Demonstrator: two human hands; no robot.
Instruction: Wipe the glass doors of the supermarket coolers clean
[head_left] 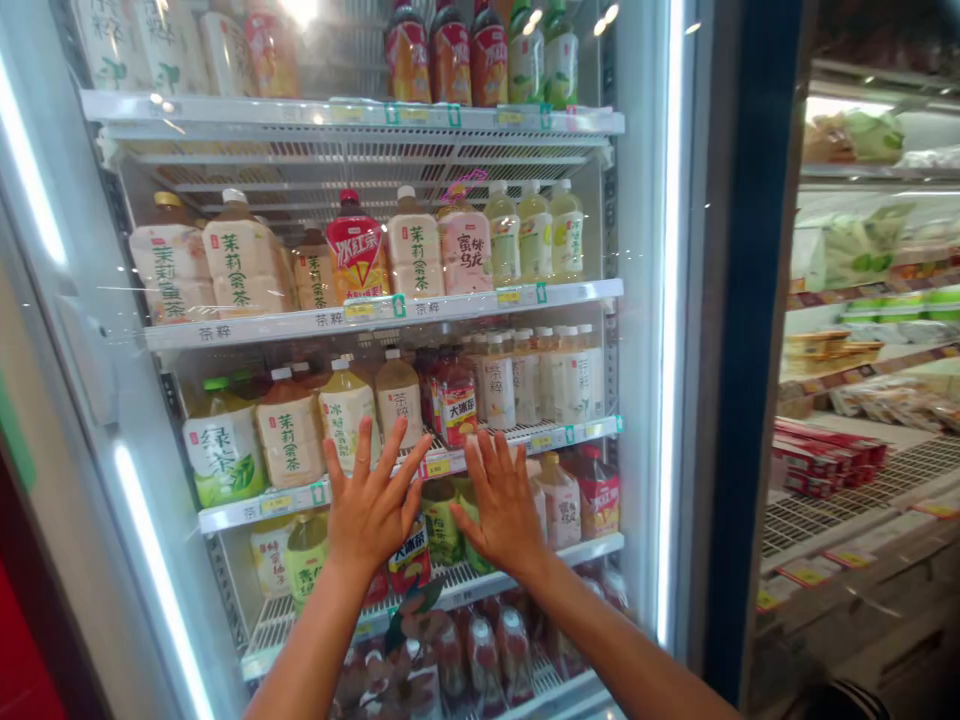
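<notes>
Both hands are raised in front of a lit drinks fridge. My left hand (373, 500) is open with its fingers spread, overlapping a white-labelled tea bottle (349, 408) and the edge of a shelf. To its right, my right hand (501, 510) is also open, its fingers stretched and closer together, below a dark-red tea bottle (457, 398). Neither hand holds anything. Light reflections suggest a glass pane in front of the bottles; whether the palms touch it I cannot tell. My hands hide parts of the lower shelf's bottles.
Several white fridge shelves (480, 302) carry rows of bottled drinks. Bright light strips (670, 330) run up the fridge's sides. A door handle (91, 360) is at the left. Beyond a dark post (757, 300), an open display holds packaged food, including red packs (829, 455).
</notes>
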